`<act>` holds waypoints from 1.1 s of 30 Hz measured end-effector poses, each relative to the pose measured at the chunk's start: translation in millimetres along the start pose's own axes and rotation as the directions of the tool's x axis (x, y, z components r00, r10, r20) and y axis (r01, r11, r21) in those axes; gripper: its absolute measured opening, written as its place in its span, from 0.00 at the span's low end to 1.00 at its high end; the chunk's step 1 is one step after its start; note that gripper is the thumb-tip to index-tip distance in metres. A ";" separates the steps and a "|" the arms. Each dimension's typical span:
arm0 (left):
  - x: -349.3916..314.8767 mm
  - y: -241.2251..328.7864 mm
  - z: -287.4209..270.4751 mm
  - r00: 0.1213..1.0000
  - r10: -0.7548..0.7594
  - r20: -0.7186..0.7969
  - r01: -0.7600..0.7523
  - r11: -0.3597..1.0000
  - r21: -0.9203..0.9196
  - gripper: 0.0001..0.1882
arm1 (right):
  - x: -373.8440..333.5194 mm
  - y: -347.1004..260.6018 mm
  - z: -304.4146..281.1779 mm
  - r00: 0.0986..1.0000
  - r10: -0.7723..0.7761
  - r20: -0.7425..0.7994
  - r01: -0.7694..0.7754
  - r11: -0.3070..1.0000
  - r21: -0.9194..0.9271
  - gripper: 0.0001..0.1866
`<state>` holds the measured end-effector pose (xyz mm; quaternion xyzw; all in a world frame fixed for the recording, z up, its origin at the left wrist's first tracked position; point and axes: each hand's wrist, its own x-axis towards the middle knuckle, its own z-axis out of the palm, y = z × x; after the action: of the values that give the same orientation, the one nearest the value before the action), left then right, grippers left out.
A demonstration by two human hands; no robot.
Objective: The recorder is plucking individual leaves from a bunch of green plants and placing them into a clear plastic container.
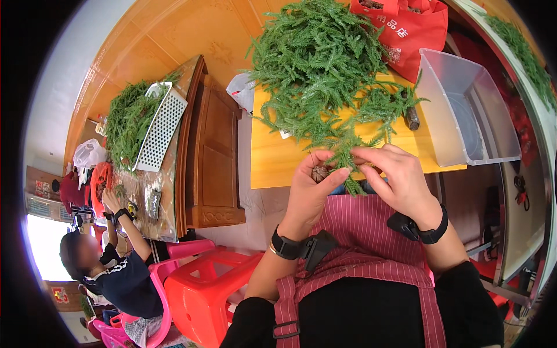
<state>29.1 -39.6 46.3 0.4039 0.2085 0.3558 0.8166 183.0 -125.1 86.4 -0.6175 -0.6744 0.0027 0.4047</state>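
Observation:
Over the front edge of the yellow table [272,165], both hands meet on a green artificial pine sprig [343,156]. My left hand [307,194] is closed, with a small brown pine cone [319,173] against its fingers and the thumb on the sprig's lower part. From the other side, my right hand [400,177] pinches the sprig with thumb and fingertips. The exact contact between cone and stem is hidden by fingers. Just beyond lies a large heap of similar green sprigs [319,64]. A dark brown roll [412,119] rests right of it.
A clear plastic bin [493,107] stands at the table's right, with a red bag [406,40] behind it. Red stools [200,290] are at my left. Farther left, a person [125,278] works at another table holding greenery and a white perforated basket [159,133].

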 end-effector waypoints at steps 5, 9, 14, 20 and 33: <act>-1.2 0.2 0.6 0.995 -0.098 0.003 0.098 0.995 -0.017 0.16 | -0.6 -1.5 3.1 0.986 0.168 0.005 -0.166 0.966 0.197 0.10; -2.1 -3.4 -7.0 0.991 -0.125 0.049 0.126 0.992 -0.024 0.16 | -4.5 -3.2 5.2 0.974 0.225 0.007 -0.217 0.929 0.301 0.10; -4.0 -5.2 -5.5 0.993 -0.099 0.062 0.101 0.995 -0.027 0.14 | -3.8 -5.3 1.7 0.970 0.227 0.091 -0.245 0.909 0.336 0.09; -5.2 -2.6 3.0 0.992 -0.076 0.104 0.071 0.996 0.047 0.14 | -8.5 -4.1 10.2 0.946 0.314 0.076 -0.313 0.834 0.455 0.12; -7.6 12.0 4.9 0.996 0.025 0.088 -0.033 0.996 0.085 0.23 | -19.2 22.6 13.7 0.818 0.482 0.315 -0.543 0.464 0.700 0.11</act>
<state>22.2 -42.7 59.3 0.4568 0.1819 0.3405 0.8015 192.5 -129.0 55.4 -0.5588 -0.4050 0.4305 0.5816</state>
